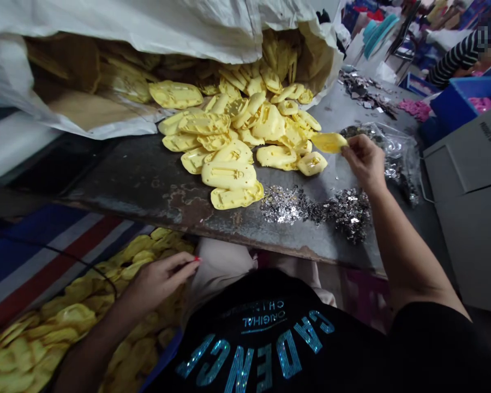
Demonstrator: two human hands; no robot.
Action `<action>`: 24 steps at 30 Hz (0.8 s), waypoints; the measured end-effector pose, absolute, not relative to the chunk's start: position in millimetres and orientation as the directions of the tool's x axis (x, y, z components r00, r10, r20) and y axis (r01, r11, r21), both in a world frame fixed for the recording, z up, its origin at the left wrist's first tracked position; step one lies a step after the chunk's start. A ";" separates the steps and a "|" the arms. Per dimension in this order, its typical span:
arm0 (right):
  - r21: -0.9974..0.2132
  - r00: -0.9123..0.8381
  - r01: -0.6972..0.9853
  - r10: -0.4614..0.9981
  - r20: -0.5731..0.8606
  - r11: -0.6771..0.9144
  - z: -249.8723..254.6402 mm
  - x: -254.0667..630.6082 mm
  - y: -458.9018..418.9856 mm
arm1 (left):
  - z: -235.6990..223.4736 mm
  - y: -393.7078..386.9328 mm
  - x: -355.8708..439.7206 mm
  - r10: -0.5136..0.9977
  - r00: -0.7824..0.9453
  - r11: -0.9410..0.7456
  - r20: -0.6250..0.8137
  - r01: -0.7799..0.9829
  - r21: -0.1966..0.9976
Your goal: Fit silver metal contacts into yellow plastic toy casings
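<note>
jutting over the desk (139,172), a yellow shell (328,143) was pinched at one end by fingers of the right hand (365,158); if that grip slipped, nearby silvery pieces (351,211) could be scattered. whether anything was held by the left hand (163,277) could not be told.

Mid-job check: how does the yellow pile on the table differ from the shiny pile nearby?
The yellow pile is pale yellow, while the shiny pile runs from silver to dark. The yellow pile has mostly long, rounded pieces; the shiny pile has far smaller bits. The yellow pile reaches into the mouth of the white sack; the shiny pile lies well clear of that sack. Both are loose heaps on the same table.
</note>
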State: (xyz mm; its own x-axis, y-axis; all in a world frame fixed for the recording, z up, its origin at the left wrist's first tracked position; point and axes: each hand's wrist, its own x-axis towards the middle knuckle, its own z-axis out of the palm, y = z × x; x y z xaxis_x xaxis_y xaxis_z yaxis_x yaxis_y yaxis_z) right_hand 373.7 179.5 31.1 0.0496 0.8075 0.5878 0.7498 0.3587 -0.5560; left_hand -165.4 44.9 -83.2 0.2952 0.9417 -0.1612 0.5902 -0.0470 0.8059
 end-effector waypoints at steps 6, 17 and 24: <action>-0.986 0.200 -0.006 0.967 0.160 0.165 35.6 333.6 98.9 | -29.5 52.0 -38.3 0.923 0.370 0.082 -0.101 0.068 0.994; -0.945 0.048 -0.302 0.988 -0.149 -0.128 2.9 280.3 7.6 | 1.4 56.7 26.3 0.852 0.482 0.351 -0.204 -0.237 0.906; -0.931 0.047 -0.346 0.989 -0.139 -0.114 -11.5 270.1 8.1 | -1.3 48.3 23.5 0.835 0.490 0.418 -0.251 -0.268 0.868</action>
State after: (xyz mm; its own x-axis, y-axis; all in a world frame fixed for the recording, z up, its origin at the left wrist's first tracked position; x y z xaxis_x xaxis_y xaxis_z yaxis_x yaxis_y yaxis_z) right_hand 270.1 8.1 -11.5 0.0473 0.9892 -0.1388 -0.3457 -0.1141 -0.9314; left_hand 23.5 48.3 -1.3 0.4899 0.8349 -0.2507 -0.2675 0.4177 0.8683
